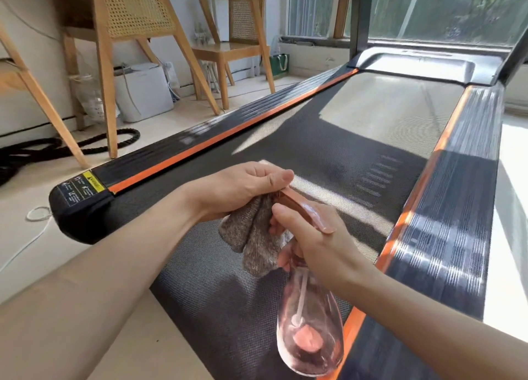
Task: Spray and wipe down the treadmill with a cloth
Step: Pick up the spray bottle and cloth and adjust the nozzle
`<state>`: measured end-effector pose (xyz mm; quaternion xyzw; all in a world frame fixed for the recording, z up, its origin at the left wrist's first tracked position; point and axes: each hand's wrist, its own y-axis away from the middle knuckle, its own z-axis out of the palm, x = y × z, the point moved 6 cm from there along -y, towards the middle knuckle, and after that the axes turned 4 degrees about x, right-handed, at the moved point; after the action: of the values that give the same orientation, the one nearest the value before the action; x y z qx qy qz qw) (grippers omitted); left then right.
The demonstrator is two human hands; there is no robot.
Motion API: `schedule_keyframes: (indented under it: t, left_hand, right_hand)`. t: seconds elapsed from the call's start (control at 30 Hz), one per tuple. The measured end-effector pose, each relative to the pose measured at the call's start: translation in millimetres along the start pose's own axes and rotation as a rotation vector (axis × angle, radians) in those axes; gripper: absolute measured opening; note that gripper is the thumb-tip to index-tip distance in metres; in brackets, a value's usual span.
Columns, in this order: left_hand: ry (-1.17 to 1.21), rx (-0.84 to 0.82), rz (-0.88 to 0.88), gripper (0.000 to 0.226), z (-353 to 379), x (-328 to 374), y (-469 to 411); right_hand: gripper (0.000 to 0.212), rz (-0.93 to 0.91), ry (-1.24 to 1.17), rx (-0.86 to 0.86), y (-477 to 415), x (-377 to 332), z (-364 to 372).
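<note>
The treadmill's dark mesh belt (328, 151) runs away from me between two black side rails with orange strips, the left rail (228, 128) and the right rail (445, 208). My left hand (240, 188) grips a bunched grey-brown cloth (254, 236) that hangs down over the belt. My right hand (317, 248) holds the neck of a clear pink spray bottle (310, 328), its pink head (308, 212) pointing toward the cloth, right beside my left hand. The bottle's body hangs below my right hand.
Wooden cane-back chairs (137, 36) stand on the pale floor left of the treadmill, with a white box (143, 91), a coiled black rope (43, 148) and a white cable (37, 214). Windows (428, 8) and the treadmill's uprights lie ahead.
</note>
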<state>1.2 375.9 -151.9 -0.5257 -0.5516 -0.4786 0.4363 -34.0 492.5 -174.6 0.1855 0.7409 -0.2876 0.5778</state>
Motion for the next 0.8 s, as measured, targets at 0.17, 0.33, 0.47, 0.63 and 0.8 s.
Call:
schedule_keyframes:
  t: [0.17,0.33,0.47,0.63,0.8]
  left_hand:
    - [0.051,0.23,-0.097,0.024,-19,-24,6]
    - [-0.104,0.493,-0.201,0.024,-58,-42,26]
    - [-0.2,0.465,-0.234,0.018,-60,-42,32]
    - [-0.075,0.342,-0.145,0.027,-31,-32,21]
    - [0.019,0.27,-0.123,0.04,-20,-27,17]
  right_hand:
    - [0.035,0.147,-0.118,0.046,0,15,0]
    - [0.041,0.273,-0.19,0.06,1,25,0]
    - [0.034,0.347,-0.257,0.012,1,27,0]
    - [0.035,0.272,-0.233,-0.051,3,21,9]
    - [0.037,0.244,-0.246,-0.035,2,17,11]
